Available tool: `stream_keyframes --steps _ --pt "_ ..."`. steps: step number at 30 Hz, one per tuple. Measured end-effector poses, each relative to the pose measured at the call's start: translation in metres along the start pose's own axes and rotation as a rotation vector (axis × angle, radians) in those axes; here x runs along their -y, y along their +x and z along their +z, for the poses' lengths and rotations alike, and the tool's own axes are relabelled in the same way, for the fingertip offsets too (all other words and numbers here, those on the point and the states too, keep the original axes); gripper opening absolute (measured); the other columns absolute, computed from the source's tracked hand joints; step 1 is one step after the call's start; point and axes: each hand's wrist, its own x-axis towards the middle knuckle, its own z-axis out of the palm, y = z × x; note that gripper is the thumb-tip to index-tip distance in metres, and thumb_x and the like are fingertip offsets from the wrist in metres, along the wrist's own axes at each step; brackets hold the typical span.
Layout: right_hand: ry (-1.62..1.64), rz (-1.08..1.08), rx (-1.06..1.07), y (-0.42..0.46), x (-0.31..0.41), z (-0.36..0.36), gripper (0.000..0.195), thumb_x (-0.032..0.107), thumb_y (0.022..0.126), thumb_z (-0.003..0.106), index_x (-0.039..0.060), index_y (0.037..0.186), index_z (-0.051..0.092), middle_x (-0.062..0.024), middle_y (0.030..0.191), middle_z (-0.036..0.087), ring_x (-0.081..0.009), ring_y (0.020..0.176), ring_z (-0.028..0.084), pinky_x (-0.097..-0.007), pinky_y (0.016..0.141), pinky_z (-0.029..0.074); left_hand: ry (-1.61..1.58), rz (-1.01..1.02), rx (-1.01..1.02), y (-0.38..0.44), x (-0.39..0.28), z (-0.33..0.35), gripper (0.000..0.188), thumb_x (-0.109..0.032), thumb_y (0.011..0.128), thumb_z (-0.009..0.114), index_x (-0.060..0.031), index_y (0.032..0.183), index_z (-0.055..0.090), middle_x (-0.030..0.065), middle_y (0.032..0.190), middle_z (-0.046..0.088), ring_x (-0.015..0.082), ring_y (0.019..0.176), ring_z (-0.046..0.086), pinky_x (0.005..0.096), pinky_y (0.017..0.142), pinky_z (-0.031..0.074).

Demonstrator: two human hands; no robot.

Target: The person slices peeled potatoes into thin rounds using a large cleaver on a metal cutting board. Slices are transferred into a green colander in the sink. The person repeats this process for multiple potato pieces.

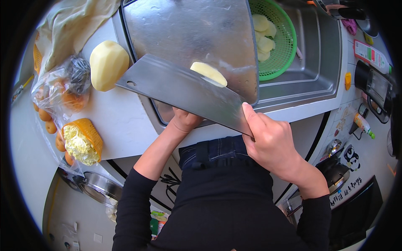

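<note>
My right hand point(271, 142) grips a wide-bladed cleaver point(182, 94) at its handle end. The blade slants across a metal cutting board point(188, 34) and reaches toward the left. Just past the blade's far edge lies a pale, peeled potato piece point(209, 73); I cannot tell whether it touches the steel. My left hand point(185, 119) is under the near side of the blade, which covers its fingers and whatever they touch. A whole peeled potato point(109, 66) rests on the white counter left of the board.
Potato slices point(265, 40) lie in a green plastic colander point(278, 70) in the stainless steel sink point(320, 81). To the left are a cloth point(72, 28), a clear plastic bag point(59, 91) of produce, several unpeeled potatoes point(51, 127) and an orange basket point(92, 135) of shredded cabbage point(78, 144).
</note>
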Motion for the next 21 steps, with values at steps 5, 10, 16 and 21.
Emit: stream_keyframes --steps 5,10,16,21 --pt "-0.077 -0.056 -0.064 0.008 0.002 0.007 0.05 0.005 0.071 0.073 -0.0106 0.118 0.061 -0.0084 0.067 0.059 -0.0242 0.05 0.062 -0.035 0.044 0.048 0.374 0.249 -0.177 0.018 -0.027 -0.01 0.043 -0.02 0.088 0.073 -0.0088 0.128 0.063 0.008 0.121 0.067 0.0264 0.11 0.065 0.0394 0.095 0.052" --pt "-0.028 0.01 -0.001 0.014 0.002 0.007 0.048 -0.001 0.075 0.072 -0.008 0.12 0.06 -0.0146 0.075 0.065 -0.0325 0.061 0.065 -0.0393 0.051 0.051 0.455 0.376 -0.413 0.034 -0.048 -0.007 0.033 -0.001 0.071 0.075 -0.0056 0.103 0.074 0.0125 0.119 0.066 0.038 0.121 0.058 0.0491 0.105 0.045" --pt "-0.053 0.013 -0.027 0.018 0.004 0.012 0.046 0.0 0.076 0.073 -0.0086 0.119 0.061 -0.0142 0.076 0.066 -0.0318 0.06 0.065 -0.0384 0.051 0.051 0.43 0.321 -0.413 0.039 -0.055 -0.009 0.029 -0.003 0.074 0.073 -0.0063 0.103 0.074 0.0118 0.121 0.066 0.0364 0.121 0.058 0.0479 0.105 0.045" --pt "-0.055 0.003 -0.052 0.024 0.001 0.019 0.045 0.003 0.076 0.073 -0.0098 0.117 0.061 -0.0132 0.073 0.064 -0.0305 0.058 0.065 -0.0383 0.049 0.051 0.636 0.419 -0.473 0.047 -0.063 -0.011 0.023 -0.006 0.077 0.073 -0.0067 0.1 0.075 0.011 0.118 0.066 0.0337 0.117 0.059 0.0443 0.101 0.049"
